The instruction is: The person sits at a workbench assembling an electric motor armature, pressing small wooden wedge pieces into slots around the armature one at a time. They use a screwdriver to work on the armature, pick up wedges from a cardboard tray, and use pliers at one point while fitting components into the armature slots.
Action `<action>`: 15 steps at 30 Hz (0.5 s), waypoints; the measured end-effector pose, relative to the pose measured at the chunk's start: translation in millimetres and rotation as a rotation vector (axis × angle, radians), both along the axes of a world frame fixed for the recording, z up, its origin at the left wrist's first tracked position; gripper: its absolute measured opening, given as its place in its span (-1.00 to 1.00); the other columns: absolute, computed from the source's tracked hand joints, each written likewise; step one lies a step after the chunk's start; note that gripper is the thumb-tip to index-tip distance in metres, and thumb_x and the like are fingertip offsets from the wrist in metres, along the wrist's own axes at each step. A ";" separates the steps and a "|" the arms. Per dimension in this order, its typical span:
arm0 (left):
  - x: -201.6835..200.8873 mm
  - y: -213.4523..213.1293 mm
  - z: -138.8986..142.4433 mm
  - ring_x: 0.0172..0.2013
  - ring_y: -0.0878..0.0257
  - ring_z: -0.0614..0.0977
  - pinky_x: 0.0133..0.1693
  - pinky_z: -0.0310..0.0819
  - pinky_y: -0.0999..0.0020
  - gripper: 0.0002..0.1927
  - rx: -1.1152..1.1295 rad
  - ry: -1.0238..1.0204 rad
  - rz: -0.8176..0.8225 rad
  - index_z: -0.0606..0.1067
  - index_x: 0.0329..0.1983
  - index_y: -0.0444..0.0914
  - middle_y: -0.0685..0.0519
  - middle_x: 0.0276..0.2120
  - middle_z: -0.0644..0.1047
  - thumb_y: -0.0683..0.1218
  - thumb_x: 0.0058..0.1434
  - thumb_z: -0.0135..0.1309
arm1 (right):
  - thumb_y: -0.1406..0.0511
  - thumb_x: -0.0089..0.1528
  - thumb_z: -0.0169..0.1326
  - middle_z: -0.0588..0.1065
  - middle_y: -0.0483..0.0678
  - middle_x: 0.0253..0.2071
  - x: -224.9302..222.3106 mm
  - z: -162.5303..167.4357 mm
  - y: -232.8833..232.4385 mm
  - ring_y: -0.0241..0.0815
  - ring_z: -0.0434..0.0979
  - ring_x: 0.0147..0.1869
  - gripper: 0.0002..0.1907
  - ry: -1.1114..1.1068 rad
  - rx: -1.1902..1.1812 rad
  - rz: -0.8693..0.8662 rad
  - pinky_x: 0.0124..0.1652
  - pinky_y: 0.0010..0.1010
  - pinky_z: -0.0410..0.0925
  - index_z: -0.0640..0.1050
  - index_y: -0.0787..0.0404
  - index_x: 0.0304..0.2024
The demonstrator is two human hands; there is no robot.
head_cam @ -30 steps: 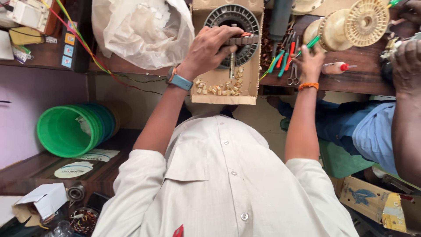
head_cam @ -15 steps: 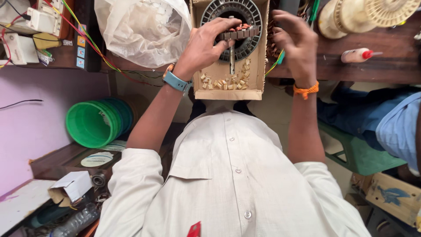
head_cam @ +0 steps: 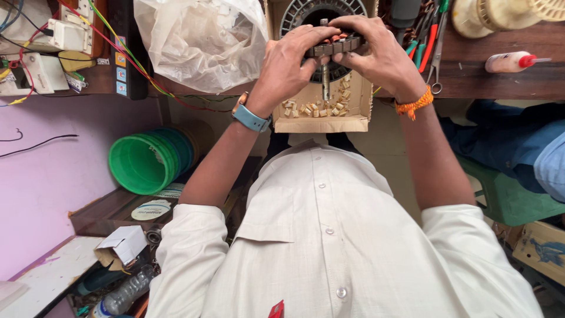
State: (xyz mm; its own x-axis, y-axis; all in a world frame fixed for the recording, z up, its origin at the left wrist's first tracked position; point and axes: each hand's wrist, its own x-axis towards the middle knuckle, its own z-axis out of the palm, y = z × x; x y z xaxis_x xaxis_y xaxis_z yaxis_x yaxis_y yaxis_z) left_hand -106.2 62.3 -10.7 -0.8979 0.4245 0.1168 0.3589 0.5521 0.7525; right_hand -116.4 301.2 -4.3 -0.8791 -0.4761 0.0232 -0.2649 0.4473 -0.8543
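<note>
A round metal motor stator (head_cam: 322, 13) with copper windings and a steel shaft stands in an open cardboard box (head_cam: 318, 123) on the dark wooden bench. My left hand (head_cam: 291, 62), with a blue wristwatch, grips the stator's near edge from the left. My right hand (head_cam: 379, 56), with an orange thread at the wrist, grips the same edge from the right. Fingertips of both hands meet over the windings and hide part of them. Several small tan wedge pieces (head_cam: 315, 109) lie loose on the box floor below the stator.
A crumpled clear plastic bag (head_cam: 200, 41) sits left of the box. Pliers and screwdrivers (head_cam: 426, 41) and a red-tipped glue bottle (head_cam: 512, 60) lie to the right. Stacked green tubs (head_cam: 147, 162) stand lower left. Another person in blue (head_cam: 529, 153) sits at right.
My right hand left the tools at the right and came onto the stator beside my left hand. Both hands now hold it, and the view has closed in on the box.
</note>
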 end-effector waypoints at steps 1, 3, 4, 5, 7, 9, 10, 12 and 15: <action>0.0 0.4 -0.2 0.16 0.04 0.58 0.08 0.42 0.11 -0.52 0.000 -0.001 0.003 0.50 0.23 -0.11 0.02 0.10 0.58 -0.18 0.22 0.21 | 0.35 0.26 0.32 0.49 0.05 0.25 3.4 1.1 -3.2 0.09 0.39 0.34 -0.45 0.049 0.012 -0.019 0.32 -0.17 0.26 0.49 0.24 0.29; -0.5 2.4 3.3 0.17 0.05 0.59 0.11 0.42 0.11 -0.51 0.006 0.006 0.013 0.50 0.24 -0.10 0.03 0.09 0.58 -0.20 0.23 0.19 | 0.34 0.26 0.32 0.50 0.04 0.25 6.3 6.7 -11.1 0.10 0.39 0.35 -0.46 0.018 0.032 -0.054 0.33 -0.17 0.25 0.49 0.23 0.28; 0.2 4.7 6.7 0.17 0.06 0.59 0.14 0.43 0.13 -0.53 0.023 -0.018 0.012 0.50 0.24 -0.09 0.04 0.09 0.58 -0.19 0.24 0.19 | 0.33 0.26 0.32 0.50 0.03 0.25 6.4 11.0 -14.3 0.10 0.39 0.35 -0.46 0.012 0.049 -0.059 0.34 -0.17 0.25 0.49 0.22 0.27; -0.5 6.0 10.6 0.17 0.08 0.59 0.17 0.44 0.15 -0.55 0.039 -0.030 0.019 0.50 0.23 -0.08 0.05 0.09 0.58 -0.18 0.26 0.20 | 0.33 0.25 0.31 0.49 0.04 0.26 4.8 15.9 -17.0 0.10 0.39 0.35 -0.45 0.021 0.063 -0.054 0.34 -0.17 0.25 0.49 0.23 0.28; 2.9 5.3 15.9 0.17 0.02 0.55 0.15 0.39 0.14 -0.50 0.059 0.096 0.044 0.48 0.24 -0.13 0.00 0.12 0.56 -0.17 0.21 0.21 | 0.34 0.23 0.30 0.49 0.05 0.27 4.8 22.7 -22.7 0.10 0.39 0.36 -0.44 0.048 0.078 -0.035 0.35 -0.15 0.26 0.48 0.23 0.28; 11.9 -1.0 10.8 0.17 -0.12 0.47 0.04 0.27 0.06 -0.35 0.050 0.348 0.051 0.44 0.28 -0.28 -0.12 0.17 0.52 -0.18 0.06 0.24 | 0.37 0.25 0.29 0.36 0.17 0.33 15.9 22.1 -24.0 0.14 0.31 0.42 -0.40 0.225 -0.083 -0.057 0.35 -0.10 0.23 0.40 0.32 0.31; 25.4 -9.6 2.4 0.20 -0.08 0.45 0.12 0.25 0.09 -0.37 0.073 0.340 0.130 0.43 0.28 -0.24 -0.12 0.19 0.50 -0.16 0.09 0.25 | 0.38 0.26 0.29 0.29 0.22 0.36 28.0 17.2 -23.9 0.16 0.27 0.44 -0.38 0.300 -0.170 -0.080 0.34 -0.07 0.22 0.37 0.36 0.32; 67.0 -21.8 -27.1 0.26 -0.01 0.41 0.27 0.22 0.14 -0.39 0.144 0.314 0.310 0.40 0.30 -0.17 -0.12 0.23 0.46 -0.13 0.16 0.25 | 0.43 0.41 0.17 0.23 0.09 0.47 55.7 1.4 -12.8 -0.07 0.39 0.49 -0.50 0.151 -0.295 -0.259 0.38 -0.21 0.42 0.39 0.27 0.38; 115.5 -62.8 -87.6 0.10 0.07 0.65 0.19 0.51 0.18 -0.61 0.283 -0.239 0.597 0.51 0.21 -0.15 -0.01 0.06 0.65 -0.05 0.32 0.16 | 0.46 0.52 0.06 0.46 0.03 0.12 85.8 -34.0 21.8 -0.23 0.49 0.07 -0.83 0.018 -0.445 -0.533 -0.03 -0.47 0.47 0.53 0.35 0.16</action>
State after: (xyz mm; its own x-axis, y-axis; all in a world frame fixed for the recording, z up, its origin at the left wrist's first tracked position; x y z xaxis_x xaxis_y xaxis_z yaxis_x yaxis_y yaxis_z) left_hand 9.3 -0.5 -98.3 -0.9827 -0.1671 -0.0800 -0.1383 0.3745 0.9169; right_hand -30.6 322.9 -38.3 -0.9880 0.0782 0.1330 -0.1223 0.1285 -0.9841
